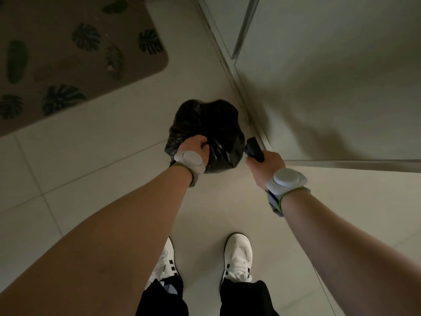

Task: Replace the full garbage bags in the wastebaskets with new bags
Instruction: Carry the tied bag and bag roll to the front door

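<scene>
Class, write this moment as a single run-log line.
left hand: grips garbage bag | right hand: holds dark roll | mat: on floor, far left

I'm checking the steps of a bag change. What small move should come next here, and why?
Probably set the bag on the floor and release it. The left hand grips its bunched top, the right hand grips a dark roll, perhaps new bags; tearing one off would likely need a free hand.
</scene>
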Motion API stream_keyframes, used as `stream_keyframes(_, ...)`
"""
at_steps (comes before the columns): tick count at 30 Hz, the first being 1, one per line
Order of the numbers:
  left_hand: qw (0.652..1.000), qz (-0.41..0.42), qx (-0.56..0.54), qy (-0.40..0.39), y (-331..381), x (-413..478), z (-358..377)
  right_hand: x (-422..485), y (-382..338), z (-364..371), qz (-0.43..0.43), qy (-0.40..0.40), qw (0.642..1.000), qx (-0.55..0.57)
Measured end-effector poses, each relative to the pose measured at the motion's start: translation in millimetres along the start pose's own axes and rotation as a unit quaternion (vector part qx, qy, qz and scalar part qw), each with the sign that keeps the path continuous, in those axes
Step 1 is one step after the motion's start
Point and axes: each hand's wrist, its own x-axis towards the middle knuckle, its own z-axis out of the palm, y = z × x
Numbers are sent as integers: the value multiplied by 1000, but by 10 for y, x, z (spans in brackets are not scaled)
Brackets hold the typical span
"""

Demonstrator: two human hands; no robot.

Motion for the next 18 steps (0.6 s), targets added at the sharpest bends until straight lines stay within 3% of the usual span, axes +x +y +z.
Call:
stream_keyframes(10, 999, 5, -34, -5, 65, -644, -640, -571, -358, -244, -13, 5, 999, 45)
stream_keyframes(18, 995, 25, -85, 48, 683, -2140, -1844, -2042, -1220, -889, -82, 2, 996, 36)
